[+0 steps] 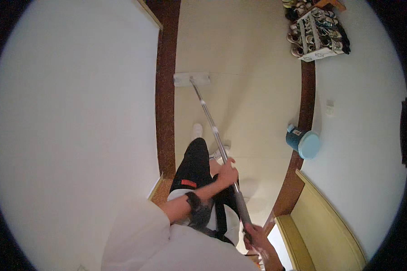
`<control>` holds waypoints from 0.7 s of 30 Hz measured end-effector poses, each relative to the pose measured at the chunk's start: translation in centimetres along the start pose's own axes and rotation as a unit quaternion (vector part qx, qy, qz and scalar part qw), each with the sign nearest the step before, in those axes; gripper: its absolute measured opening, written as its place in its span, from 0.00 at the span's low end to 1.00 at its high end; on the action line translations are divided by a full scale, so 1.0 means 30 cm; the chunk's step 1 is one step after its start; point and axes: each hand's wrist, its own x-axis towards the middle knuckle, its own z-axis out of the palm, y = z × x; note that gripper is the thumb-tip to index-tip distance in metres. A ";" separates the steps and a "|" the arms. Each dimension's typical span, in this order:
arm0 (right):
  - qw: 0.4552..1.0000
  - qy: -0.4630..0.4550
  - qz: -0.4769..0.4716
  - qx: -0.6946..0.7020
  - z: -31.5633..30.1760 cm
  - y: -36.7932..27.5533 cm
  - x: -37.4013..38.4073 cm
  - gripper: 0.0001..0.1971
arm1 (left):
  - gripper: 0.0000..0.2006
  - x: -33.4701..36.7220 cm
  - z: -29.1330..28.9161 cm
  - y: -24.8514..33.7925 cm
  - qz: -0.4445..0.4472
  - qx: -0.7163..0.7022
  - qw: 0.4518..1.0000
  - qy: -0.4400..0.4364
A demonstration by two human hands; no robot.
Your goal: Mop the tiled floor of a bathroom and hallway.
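A flat mop with a long metal pole slants across the view from lower right to upper left. Its pale rectangular head lies on the floor against the dark border at the left wall. My left hand is closed around the middle of the pole. Lower down, my right hand grips the grey handle near its end, slightly blurred. A black band circles my left wrist. My white shoes show on either side of the pole, close to it.
A dark blue bin with a light blue lid stands by the right wall. Farther off, a rack full of shoes sits along that wall. Dark brown borders edge the beige floor. A yellowish door frame is at lower right.
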 end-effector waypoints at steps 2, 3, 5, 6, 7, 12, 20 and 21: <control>0.999 0.009 -0.041 -0.018 0.049 -0.093 0.113 0.20 | 0.11 0.155 -0.057 0.042 0.193 0.179 0.961 0.085; 0.996 0.015 -0.081 -0.022 0.039 -0.148 0.165 0.20 | 0.11 0.229 -0.068 0.170 0.093 0.130 0.986 0.053; 0.996 0.016 -0.090 -0.022 0.106 -0.359 0.237 0.19 | 0.10 0.392 -0.175 0.344 0.010 0.103 0.993 0.065; 0.993 0.004 -0.108 -0.043 0.170 -0.474 0.276 0.19 | 0.09 0.489 -0.285 0.380 0.032 0.123 0.985 0.114; 0.991 -0.010 -0.122 -0.061 0.230 -0.548 0.326 0.19 | 0.09 0.572 -0.413 0.392 0.028 0.033 0.995 0.090; 0.987 0.046 -0.145 -0.053 0.318 -0.940 0.433 0.18 | 0.06 0.812 -0.540 0.856 -0.031 -0.042 0.996 0.069; 0.986 -0.011 -0.162 -0.026 0.524 -1.612 0.510 0.18 | 0.06 1.278 -0.882 1.300 0.028 0.025 0.988 0.147; 0.986 -0.005 -0.166 -0.023 0.521 -1.592 0.531 0.18 | 0.06 1.301 -0.867 1.258 0.032 0.024 0.989 0.141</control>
